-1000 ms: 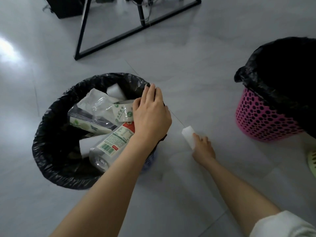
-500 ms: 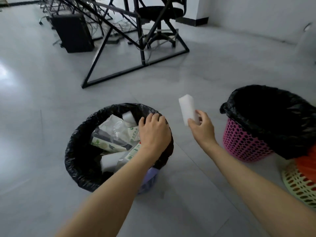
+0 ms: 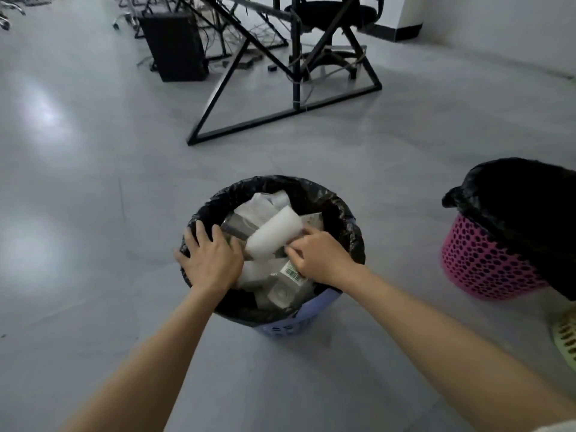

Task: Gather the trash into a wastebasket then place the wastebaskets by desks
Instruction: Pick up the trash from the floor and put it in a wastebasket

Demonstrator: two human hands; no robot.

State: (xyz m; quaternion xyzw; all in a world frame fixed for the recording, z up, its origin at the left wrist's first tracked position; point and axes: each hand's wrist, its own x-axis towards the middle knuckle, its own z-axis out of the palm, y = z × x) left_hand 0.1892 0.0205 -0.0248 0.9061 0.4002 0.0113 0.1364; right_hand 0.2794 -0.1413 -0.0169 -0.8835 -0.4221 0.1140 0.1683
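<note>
A blue wastebasket (image 3: 311,319) with a black liner stands on the floor in front of me, filled with cartons, wrappers and a labelled bottle (image 3: 282,291). My left hand (image 3: 210,260) grips its left rim, thumb inside and fingers draped over the outside. My right hand (image 3: 321,257) is over the basket's right side, fingers pinched on the near end of a white foam block (image 3: 274,235). The block lies tilted on top of the trash.
A pink wastebasket (image 3: 486,263) with a black liner stands to the right, and the edge of a yellow-green basket (image 3: 565,335) shows beside it. Behind are a black desk frame (image 3: 280,116), a computer tower (image 3: 174,45) and an office chair (image 3: 330,14).
My right hand picked the white block off the floor, lifted it and brought it left over the blue basket onto the trash. My left hand slid from the right rim to the left rim.
</note>
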